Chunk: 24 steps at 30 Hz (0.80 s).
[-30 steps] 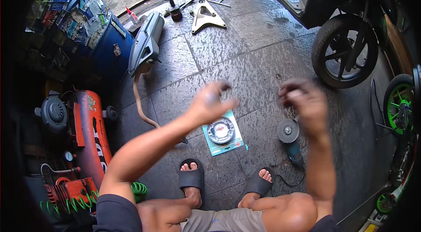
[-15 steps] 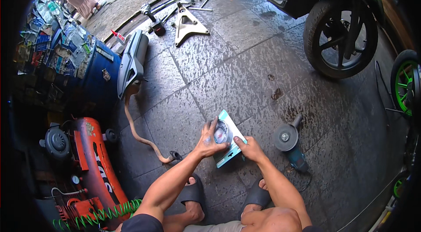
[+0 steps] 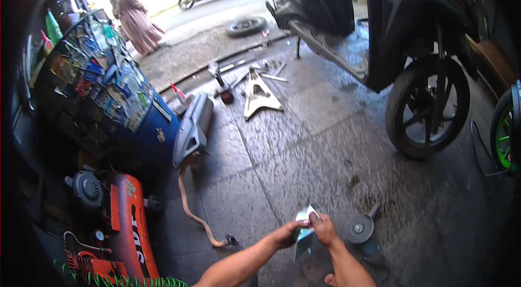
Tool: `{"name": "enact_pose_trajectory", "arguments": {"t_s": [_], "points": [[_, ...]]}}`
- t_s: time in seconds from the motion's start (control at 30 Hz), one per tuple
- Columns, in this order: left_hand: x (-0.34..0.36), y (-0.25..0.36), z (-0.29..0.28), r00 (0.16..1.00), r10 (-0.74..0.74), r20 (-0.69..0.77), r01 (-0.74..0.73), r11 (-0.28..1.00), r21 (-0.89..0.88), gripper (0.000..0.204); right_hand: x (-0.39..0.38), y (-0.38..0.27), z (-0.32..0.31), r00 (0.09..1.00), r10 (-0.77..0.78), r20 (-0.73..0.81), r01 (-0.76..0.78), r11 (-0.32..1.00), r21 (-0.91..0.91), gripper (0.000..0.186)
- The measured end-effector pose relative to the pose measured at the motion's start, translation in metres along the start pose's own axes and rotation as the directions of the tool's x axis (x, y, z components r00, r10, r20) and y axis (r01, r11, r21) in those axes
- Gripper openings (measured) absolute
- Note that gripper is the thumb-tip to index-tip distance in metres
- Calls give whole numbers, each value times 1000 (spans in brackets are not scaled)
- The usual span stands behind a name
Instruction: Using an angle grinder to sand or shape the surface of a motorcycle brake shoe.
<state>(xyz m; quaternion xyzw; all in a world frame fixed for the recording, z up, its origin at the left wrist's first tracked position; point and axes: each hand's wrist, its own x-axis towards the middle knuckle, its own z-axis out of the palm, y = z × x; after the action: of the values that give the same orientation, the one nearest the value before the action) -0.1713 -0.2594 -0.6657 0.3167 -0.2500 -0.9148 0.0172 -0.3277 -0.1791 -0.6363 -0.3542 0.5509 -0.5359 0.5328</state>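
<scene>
Both hands hold a flat blister pack [image 3: 300, 248] with white and teal card, low in the middle of the view. It is tilted, so its front face is mostly turned away. My left hand [image 3: 290, 234] grips its left side, fingers closed. On the upper right edge, my right hand [image 3: 324, 229] pinches the card, with the thumb on top. The two hands are close together at the pack's upper part. Just right of them, an angle grinder [image 3: 359, 228] with a grey disc lies on the floor tiles.
Left stand a red air compressor [image 3: 130, 222] and a littered blue drum [image 3: 160, 134]. An exhaust pipe with silencer [image 3: 194, 129], an impact wrench [image 3: 221, 85] and a cream metal bracket [image 3: 261, 98] lie ahead. A dark scooter [image 3: 426, 110] stands right. A person [image 3: 137, 21] walks outside.
The view has tilted up, showing more street and a passing motorbike. The pack has turned from face-up to steeply tilted. My left hand has shifted from its front to its side.
</scene>
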Motion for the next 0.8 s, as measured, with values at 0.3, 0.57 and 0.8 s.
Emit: {"name": "enact_pose_trajectory", "arguments": {"t_s": [0.3,0.57,0.8], "points": [[0,2,20,991,109,78,-91,976,-200,55,-2,-7,14,997,-66,-40,75,957,281,35],[10,3,28,896,437,-74,-444,880,-168,58,-2,-5,23,985,10,-173,111,732,672,40],[-25,56,74,840,541,39,-462,752,-470,80,3,-60,22,977,102,-190,141,365,920,55]]}}
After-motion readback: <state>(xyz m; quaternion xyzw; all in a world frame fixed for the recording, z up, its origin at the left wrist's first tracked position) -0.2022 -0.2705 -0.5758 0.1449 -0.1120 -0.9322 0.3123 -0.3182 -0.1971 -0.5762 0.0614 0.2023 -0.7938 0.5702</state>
